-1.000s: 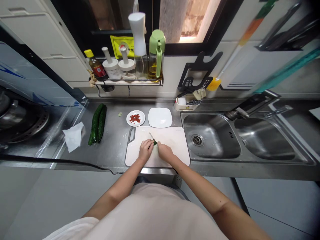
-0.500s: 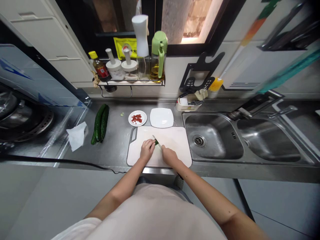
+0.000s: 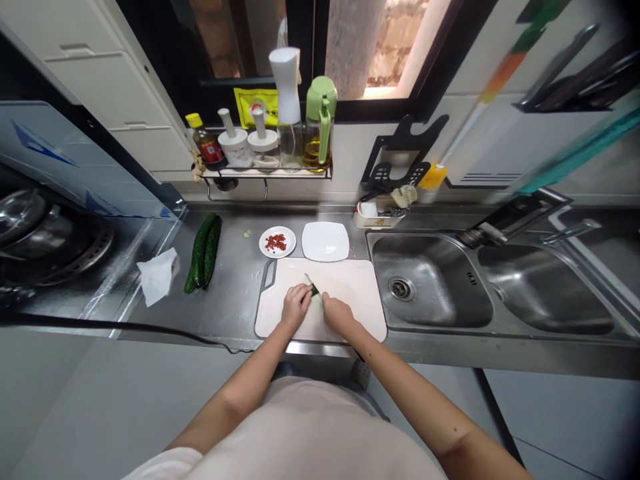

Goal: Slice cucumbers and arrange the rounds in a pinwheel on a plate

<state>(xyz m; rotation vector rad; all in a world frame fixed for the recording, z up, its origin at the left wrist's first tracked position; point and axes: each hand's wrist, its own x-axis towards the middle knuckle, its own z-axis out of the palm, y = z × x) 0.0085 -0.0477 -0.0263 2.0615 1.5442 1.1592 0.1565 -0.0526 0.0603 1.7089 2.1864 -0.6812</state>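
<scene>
Through the head camera I am seeing one small green piece (image 3: 315, 291) lying on the cutting board (image 3: 357, 287), near the board's middle; the board is resting along the worktop's (image 3: 233, 267) front edge, left of the sink. The left hand (image 3: 297, 304) is curling nearly closed, its fingertips pinning the green piece. The right hand (image 3: 337, 313) is wrapping tightly round the handle of a knife (image 3: 309, 278), whose blade is slanting across or just beside the piece; I cannot tell whether it is touching.

I am judging the piece to be light, firm outside and crisp rather than tough, probably slick where its flesh is showing wet. I would be taking hold of it by its left end, fingertips tucked back from the blade. The knife I am judging light and stiff, best held by its handle alone.

Counting, I am finding one knife, one board and two whole cucumbers (image 3: 201, 250), which are lying side by side toward the worktop's left end. Two plates are sitting behind the board's far edge: a round plate (image 3: 263, 244) carrying red bits (image 3: 275, 242), too small for me to count, and a squarish plate (image 3: 325, 241). One crumpled tissue (image 3: 157, 277) is lying left of the cucumbers. Two basins (image 3: 440, 293) are filling the right.
</scene>
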